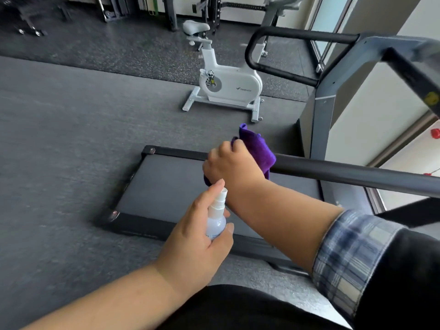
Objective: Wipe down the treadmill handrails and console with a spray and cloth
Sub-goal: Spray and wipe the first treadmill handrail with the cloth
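near handrail point(357, 177): black padded bar, long axis runs from the r edge of view toward the middle, tilting slightly up as it goes; its end is hidden under the purple cloth point(256, 146). cloth is bunched over that end, one corner poking up beyond the r hand point(232, 164), another bit hanging below the hand on the near side. r hand grip: fingers curled round cloth + bar end, clenched on the cloth, knuckles up, forearm coming in from a rolled plaid sleeve point(350, 256) at lower r.

spray bottle point(216, 219): small, clear w/ white pump top, held roughly upright, long axis vertical w/ a slight lean toward the r hand; which way the nozzle points can't tell. it sits just on the near side of the r wrist, almost touching it. l hand point(197, 244) grip: fingers + thumb wrapped round the bottle body, index finger raised onto the top of the pump.

below both grips: treadmill deck point(164, 186), grey belt in a black frame, on the grey floor point(59, 139). far handrail point(285, 53) loops out black beyond the r hand, joined to the grey upright point(323, 110); console point(409, 60) at upper r, blurred. beyond the cloth a white exercise bike point(228, 84) stands on the speckled mat, well apart from the hands. dark racks at the top of view, blurry.
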A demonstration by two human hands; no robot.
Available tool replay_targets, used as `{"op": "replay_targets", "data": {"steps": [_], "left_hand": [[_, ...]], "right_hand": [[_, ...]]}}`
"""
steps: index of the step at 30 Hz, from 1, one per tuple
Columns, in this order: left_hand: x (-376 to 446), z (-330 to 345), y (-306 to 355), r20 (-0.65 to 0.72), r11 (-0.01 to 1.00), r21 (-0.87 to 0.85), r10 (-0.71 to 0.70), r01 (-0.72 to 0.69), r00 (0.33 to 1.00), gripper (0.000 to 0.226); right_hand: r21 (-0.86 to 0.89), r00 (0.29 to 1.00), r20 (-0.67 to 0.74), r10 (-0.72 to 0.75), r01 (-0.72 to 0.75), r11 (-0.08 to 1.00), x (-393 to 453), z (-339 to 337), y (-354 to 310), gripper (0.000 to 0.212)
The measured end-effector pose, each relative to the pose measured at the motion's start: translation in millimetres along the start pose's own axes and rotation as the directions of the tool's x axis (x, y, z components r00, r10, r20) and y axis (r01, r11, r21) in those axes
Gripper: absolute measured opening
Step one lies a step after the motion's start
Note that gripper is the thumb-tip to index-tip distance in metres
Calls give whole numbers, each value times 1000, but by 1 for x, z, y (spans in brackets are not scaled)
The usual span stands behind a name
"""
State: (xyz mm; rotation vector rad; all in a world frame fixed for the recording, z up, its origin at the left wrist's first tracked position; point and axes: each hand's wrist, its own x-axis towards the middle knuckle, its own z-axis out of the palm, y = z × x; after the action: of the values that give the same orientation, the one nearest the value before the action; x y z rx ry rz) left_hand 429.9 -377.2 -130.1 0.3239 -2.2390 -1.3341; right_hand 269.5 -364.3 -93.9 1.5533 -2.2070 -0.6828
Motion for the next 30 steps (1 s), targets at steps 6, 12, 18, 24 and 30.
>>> {"op": "replay_targets", "data": {"steps": [6,12,18,24,30], "left_hand": [[9,-15,-9,-2,989,-60,134,-134,991,75],[23,-24,-12,45,981,-86,180,-175,983,73],[23,-23,-20,114,982,-65,183,-177,976,83],[44,0,-9,225,979,-10,200,-203,954,92],[65,23,9,255,980,4,191,-198,948,77]], "right_hand": [[-238,972,128,-199,225,945,11,19,-35,26],[262,977,-124,175,-138,955,-13,8,2,43],[492,866,40,499,-451,744,-59,11,46,83],[483,806,16,591,-524,702,-97,26,71,76],[537,706,-9,708,-594,599,-150,51,106,68]]}}
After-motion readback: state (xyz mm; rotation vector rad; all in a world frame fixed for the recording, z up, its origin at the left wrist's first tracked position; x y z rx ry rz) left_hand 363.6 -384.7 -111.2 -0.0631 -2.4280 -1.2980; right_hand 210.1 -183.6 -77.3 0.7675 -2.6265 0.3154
